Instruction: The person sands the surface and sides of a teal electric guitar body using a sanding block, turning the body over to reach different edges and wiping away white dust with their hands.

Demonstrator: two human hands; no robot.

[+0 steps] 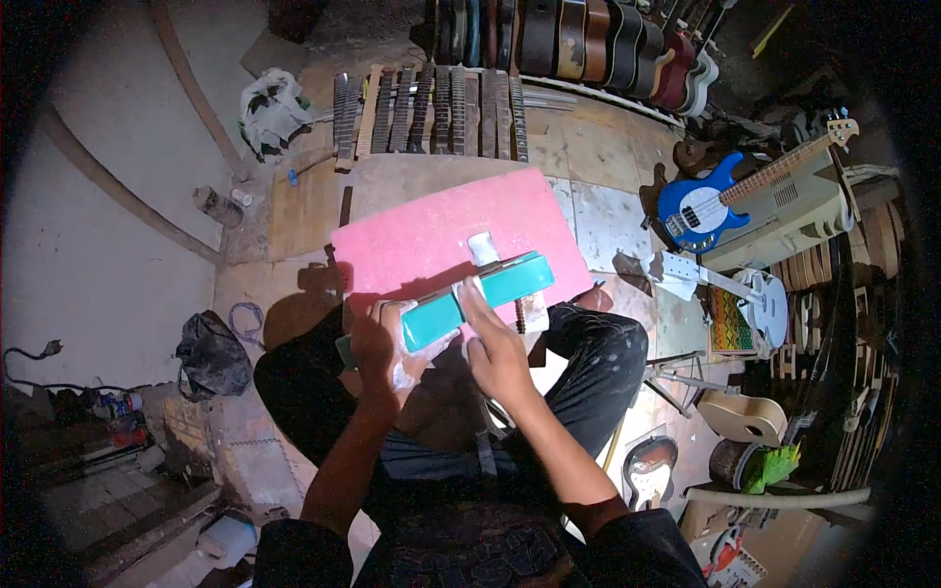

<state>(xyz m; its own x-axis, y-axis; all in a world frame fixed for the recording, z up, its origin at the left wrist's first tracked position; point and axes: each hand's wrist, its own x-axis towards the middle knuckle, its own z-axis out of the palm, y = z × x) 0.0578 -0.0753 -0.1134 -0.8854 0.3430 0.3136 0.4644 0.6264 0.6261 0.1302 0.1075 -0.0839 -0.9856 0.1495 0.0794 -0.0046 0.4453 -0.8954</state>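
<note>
A long teal block (520, 281) with rounded ends lies slantwise over a pink board (441, 225) in front of me. My left hand (384, 338) is closed around its left end, with white powder on the fingers. Across the block's middle rests my right hand (493, 348), its index finger stretched over the top and its other fingers curled. A dark gap or shadow shows beside that finger. Just beyond the block, a small white piece (481, 248) lies on the board. A pale piece with a brown ridged edge (530, 312) sticks out under the right end.
My bent legs (598, 363) flank the board. Several fretted necks (431, 113) lie in a row beyond it, with guitar bodies (588, 39) behind. A blue bass guitar (701, 201) and a white guitar (760, 304) stand right. A black bag (211, 353) lies left.
</note>
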